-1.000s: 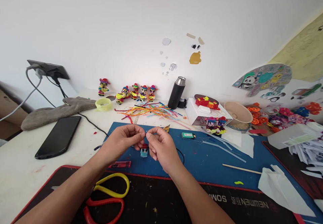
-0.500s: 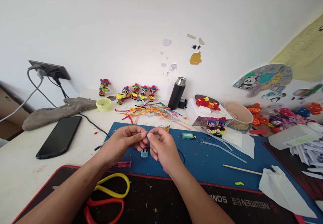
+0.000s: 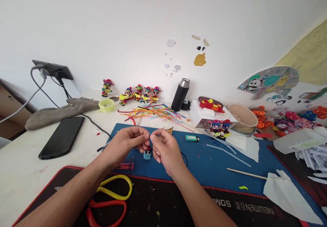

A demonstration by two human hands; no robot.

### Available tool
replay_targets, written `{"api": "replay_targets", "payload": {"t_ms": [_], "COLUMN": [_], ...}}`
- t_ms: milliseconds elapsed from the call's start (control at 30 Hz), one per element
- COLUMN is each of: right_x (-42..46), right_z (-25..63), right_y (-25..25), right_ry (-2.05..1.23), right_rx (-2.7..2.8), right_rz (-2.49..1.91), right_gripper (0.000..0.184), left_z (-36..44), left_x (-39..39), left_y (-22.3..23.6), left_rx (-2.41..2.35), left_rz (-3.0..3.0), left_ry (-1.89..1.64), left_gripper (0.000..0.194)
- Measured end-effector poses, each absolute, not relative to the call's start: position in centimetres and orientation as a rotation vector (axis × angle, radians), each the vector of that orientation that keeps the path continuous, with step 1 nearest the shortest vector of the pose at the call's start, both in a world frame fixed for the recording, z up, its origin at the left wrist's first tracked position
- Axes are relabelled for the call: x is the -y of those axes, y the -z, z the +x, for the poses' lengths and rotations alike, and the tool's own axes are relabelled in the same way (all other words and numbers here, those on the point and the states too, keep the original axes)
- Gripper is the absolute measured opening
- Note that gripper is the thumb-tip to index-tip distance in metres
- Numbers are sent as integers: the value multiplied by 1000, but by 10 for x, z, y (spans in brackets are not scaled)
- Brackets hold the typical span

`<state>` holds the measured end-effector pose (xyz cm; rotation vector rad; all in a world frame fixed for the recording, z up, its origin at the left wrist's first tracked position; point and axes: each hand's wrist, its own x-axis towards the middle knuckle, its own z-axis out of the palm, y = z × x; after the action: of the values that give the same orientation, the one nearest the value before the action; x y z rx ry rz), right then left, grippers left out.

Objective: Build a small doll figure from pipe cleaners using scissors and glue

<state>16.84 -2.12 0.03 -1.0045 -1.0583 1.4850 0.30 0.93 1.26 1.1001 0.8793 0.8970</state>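
Note:
Over the blue mat point(image 3: 204, 167), my left hand point(image 3: 133, 141) pinches thumb against forefinger. My right hand point(image 3: 163, 147) makes the same pinch, its fingertips almost meeting the left ones. Whatever sits between the fingertips is too small to make out. Just below and between the hands is a small light-blue figure point(image 3: 147, 154) with a dark and red top, partly covered by the fingers. Under my left wrist lies a pink-red tool point(image 3: 125, 166). Scissors with one yellow and one red handle point(image 3: 114, 201) rest on the black mat, partly behind my left forearm.
Behind the hands lie loose pipe cleaners point(image 3: 153, 112), several small fuzzy dolls point(image 3: 139, 94) and a black thermos point(image 3: 180, 94). At left are a phone point(image 3: 61, 137) and yellow tape point(image 3: 106, 105). To the right are a wooden stick point(image 3: 246, 173), white tissue point(image 3: 283, 193) and a white box point(image 3: 198, 116).
The whole scene has shifted slightly to the right as the head view turned a little. Both hands keep their fingertip pinch in nearly the same place.

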Motion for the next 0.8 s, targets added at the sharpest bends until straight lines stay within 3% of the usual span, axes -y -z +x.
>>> {"api": "replay_targets", "payload": {"t_ms": [800], "right_x": [22], "right_z": [166], "right_y": [1], "right_ry": [-1510], "right_rx": [1003], "right_rz": [-988], "right_gripper": [34], "left_z": [8], "left_x": [-8], "left_y": [-6], "left_rx": [-847], "left_rz": [929], "left_ry": [-927], "left_gripper": [36]}}
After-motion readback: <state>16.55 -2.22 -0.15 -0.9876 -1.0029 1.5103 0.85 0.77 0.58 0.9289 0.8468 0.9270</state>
